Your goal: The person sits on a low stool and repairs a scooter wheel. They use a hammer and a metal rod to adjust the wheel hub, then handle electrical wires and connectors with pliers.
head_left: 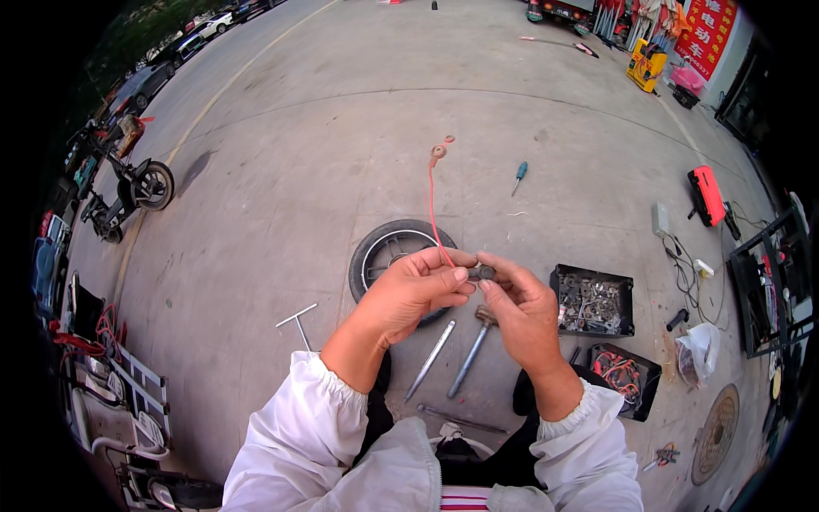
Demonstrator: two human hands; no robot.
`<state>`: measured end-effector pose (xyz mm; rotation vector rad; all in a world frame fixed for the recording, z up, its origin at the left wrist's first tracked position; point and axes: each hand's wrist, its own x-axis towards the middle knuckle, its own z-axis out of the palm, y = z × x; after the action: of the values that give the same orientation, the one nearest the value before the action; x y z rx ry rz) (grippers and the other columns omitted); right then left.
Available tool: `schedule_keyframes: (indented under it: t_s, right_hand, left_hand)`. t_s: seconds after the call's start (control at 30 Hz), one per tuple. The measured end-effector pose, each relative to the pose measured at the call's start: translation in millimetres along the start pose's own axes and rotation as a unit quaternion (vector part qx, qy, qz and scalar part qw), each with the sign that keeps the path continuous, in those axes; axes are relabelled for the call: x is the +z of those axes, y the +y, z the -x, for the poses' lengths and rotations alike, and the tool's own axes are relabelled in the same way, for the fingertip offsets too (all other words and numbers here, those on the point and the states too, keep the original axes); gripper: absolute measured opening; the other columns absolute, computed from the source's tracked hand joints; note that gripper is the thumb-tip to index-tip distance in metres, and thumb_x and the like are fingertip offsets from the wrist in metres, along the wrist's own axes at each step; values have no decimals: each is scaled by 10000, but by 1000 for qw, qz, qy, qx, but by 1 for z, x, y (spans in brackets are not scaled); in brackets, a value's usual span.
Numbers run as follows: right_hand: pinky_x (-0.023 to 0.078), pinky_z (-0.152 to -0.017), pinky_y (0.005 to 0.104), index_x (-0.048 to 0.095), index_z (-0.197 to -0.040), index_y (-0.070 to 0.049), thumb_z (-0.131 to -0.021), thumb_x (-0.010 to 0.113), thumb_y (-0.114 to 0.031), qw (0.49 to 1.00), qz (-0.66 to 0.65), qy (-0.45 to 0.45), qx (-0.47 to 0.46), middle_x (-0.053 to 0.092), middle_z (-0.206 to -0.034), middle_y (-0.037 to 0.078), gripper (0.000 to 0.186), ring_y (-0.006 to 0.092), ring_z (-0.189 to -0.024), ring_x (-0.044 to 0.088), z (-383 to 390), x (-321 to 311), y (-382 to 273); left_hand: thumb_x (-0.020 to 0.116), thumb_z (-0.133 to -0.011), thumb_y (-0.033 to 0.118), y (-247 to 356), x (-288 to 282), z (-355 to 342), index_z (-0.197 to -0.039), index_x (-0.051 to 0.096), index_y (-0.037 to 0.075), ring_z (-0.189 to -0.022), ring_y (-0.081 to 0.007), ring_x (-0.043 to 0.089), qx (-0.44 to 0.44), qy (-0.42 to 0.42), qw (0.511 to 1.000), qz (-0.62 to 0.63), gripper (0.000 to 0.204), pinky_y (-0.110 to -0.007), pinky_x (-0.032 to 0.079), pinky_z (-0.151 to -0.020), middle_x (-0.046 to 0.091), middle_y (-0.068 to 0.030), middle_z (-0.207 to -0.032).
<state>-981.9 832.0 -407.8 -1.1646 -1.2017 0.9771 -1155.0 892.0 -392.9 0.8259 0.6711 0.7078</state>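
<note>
In front of me, over the wheel, both my hands are closed and nearly meet. My left hand grips a thin red wire, which runs up to a brownish ring-shaped end piece. Between thumb and fingers of my right hand is a small dark bolt-like part with a round end. Its other end points to my left fingertips, which seem to touch it. A black-tyred wheel lies flat on the ground, partly hidden by my left hand. Below my hands lie a hammer and a silver rod.
A black tray of metal hardware and a box of red wires stand at right. A T-handle wrench lies left, a teal screwdriver ahead. An electric bike is far left; a clear plastic bag lies right.
</note>
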Motion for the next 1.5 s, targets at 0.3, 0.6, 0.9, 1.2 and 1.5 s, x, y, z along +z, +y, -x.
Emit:
schedule_keyframes:
  t_s: [0.3, 0.6, 0.9, 1.2, 1.5]
  right_hand:
    - [537, -721, 266, 657, -1165, -33, -822, 626, 21, 997, 48, 59, -16, 641, -921, 91, 348, 135, -806, 646, 0, 5, 3]
    - [551, -736, 273, 656, -1133, 13, -849, 633, -24, 997, 31, 73, 25, 709, -931, 145, 287, 161, -833, 693, -5, -4, 7]
    - [542, -737, 254, 621, -1161, 79, -881, 594, 32, 997, 23, 35, 60, 694, -994, 134, 286, 145, -843, 667, 2, 14, -7]
    - [539, -780, 277, 594, -1124, 101, -894, 510, 58, 998, 53, 21, -5, 680, -979, 135, 248, 161, -874, 663, 2, 8, 15]
    - [532, -756, 286, 619, -1049, 83, -858, 509, 81, 987, 154, 38, -39, 691, -892, 145, 221, 160, -832, 669, 0, 9, 17]
  left_hand:
    - [615, -922, 65, -13, 13, -2, -1041, 623, 2, -900, -132, 657, 81, 75, 992, -55, 135, -259, 550, -822, 658, -65, -969]
    - [609, -903, 8, -22, 26, -6, -1024, 626, -36, -931, -118, 657, 180, 74, 959, -206, 130, -254, 521, -814, 690, -82, -975]
    - [629, -895, 35, -24, 11, 12, -1020, 626, -30, -875, -86, 641, 236, 81, 932, -263, 141, -243, 526, -760, 677, -43, -924]
    - [652, -843, 105, -22, 20, 17, -910, 605, -32, -727, -220, 675, 297, 86, 888, -340, 159, -315, 516, -657, 660, -163, -792]
    - [646, -886, 139, -28, 23, 9, -954, 646, -13, -764, -142, 653, 244, 81, 905, -339, 167, -277, 515, -688, 688, -102, -837]
